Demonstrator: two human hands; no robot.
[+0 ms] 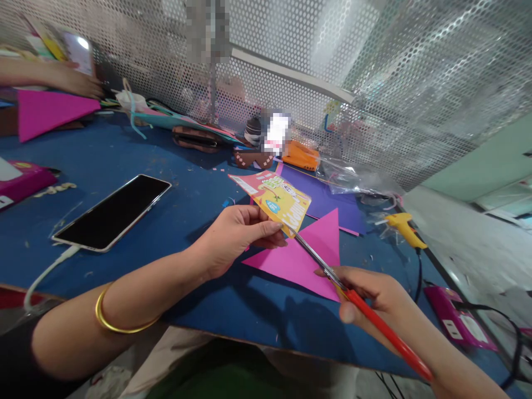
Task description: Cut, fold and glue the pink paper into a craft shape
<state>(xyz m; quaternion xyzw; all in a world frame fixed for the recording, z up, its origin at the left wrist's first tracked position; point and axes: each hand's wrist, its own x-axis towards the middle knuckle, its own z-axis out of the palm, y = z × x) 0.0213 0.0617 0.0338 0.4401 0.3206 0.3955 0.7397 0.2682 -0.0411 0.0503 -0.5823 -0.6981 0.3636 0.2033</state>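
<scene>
My left hand [245, 233] pinches the lower edge of a yellow and pink printed card [278, 194] and holds it above the table. In my right hand [369, 293] is a pair of red-handled scissors [361, 305]. Their blades reach up to the card's lower edge, close to my left fingertips; whether they are cutting into it I cannot tell. Under the hands, a pink paper triangle [307, 255] lies on the blue table, partly covered by the scissors. Beyond it is a sheet of purple paper [320, 194].
A phone on a cable [116, 213] lies at left. A yellow glue gun [405, 228] and a magenta power strip [455, 316] are at right. Clear plastic bags [353, 174] sit near the mesh partition [291, 66]. Another person's hand [78, 80] rests far left beside magenta paper [50, 113].
</scene>
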